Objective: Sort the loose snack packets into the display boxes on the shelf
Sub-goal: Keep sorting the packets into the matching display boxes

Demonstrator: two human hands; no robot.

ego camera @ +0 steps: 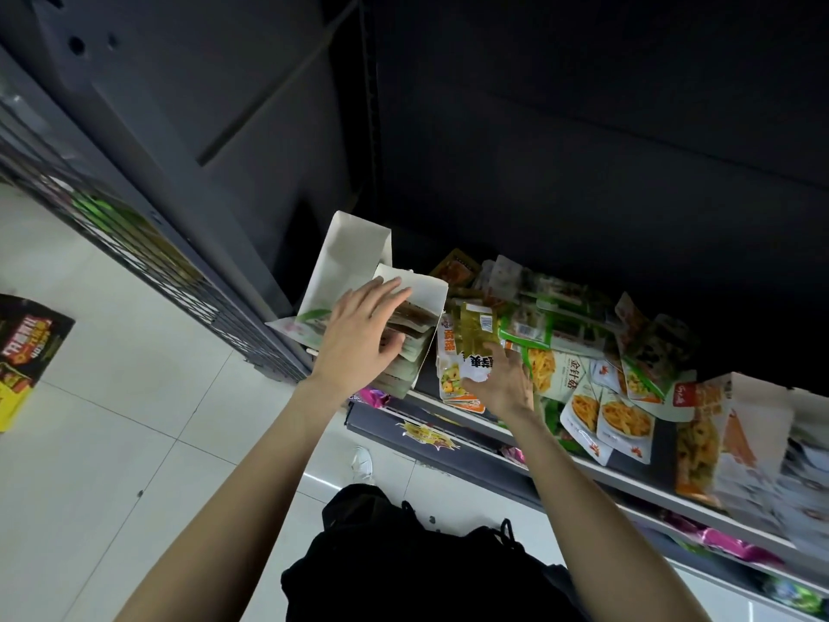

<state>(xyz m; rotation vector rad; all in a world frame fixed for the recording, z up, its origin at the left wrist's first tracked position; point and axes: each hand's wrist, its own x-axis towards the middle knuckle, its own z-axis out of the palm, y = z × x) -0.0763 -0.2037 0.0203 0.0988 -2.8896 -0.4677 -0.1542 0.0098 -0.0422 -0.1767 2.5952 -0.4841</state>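
Nearest the camera, two bare forearms reach up from a dark garment toward the shelf [601,471]. The left hand [359,338] lies with fingers nearly straight across the top of the packets already stacked in the white display box [426,303] at the shelf's left end, pressing or steadying them; this grip is flat and closes on nothing. Just to its right, the right hand [498,379] is curled under a small bundle of yellow-green packets [471,347], thumb and fingers holding their lower edge, so this grip is closed on the bundle, which stands just beside the box's right wall. Beyond and to the right, the loose snack packets [596,374] lie in a jumbled heap on the shelf, overlapping one another, with another display box [740,433] near the right edge. Judging from this, the step in hand is loading one sort into the left box: the left hand makes room while the right brings the bundle. The next move likely calls for lifting the bundle over the box wall and sliding it in upright against the stack, without dislodging the packets under the left hand.
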